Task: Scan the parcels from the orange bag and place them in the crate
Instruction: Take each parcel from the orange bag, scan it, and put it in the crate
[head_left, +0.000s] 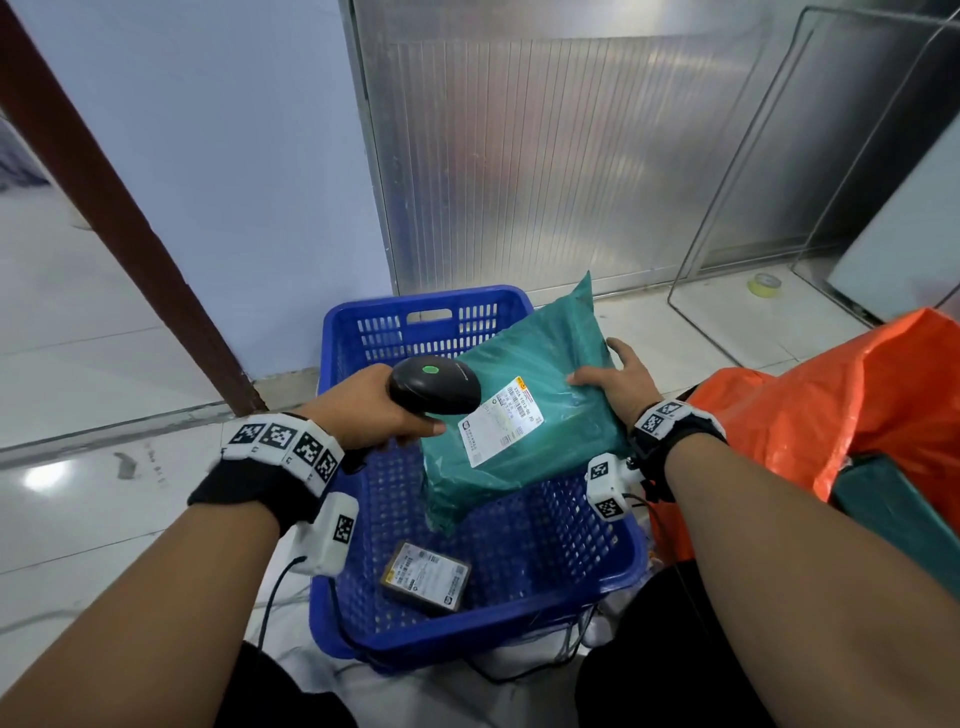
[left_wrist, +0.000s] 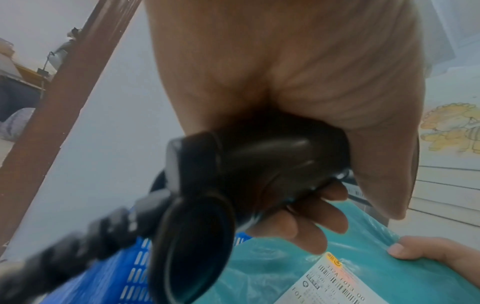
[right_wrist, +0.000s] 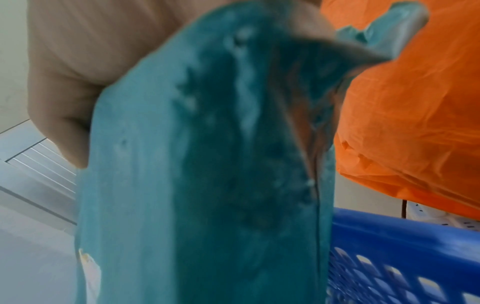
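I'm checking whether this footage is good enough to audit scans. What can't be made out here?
- Label text on the teal parcel: too small in the head view, blurred in the left wrist view.
- Scanner window and trigger: hidden by its body and the left hand.
- Right hand fingers: under the parcel.
- Orange bag contents: cut off at the head view's right edge.

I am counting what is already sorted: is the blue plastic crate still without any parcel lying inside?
No, a small dark box with a white label lies on the floor of the blue plastic crate.
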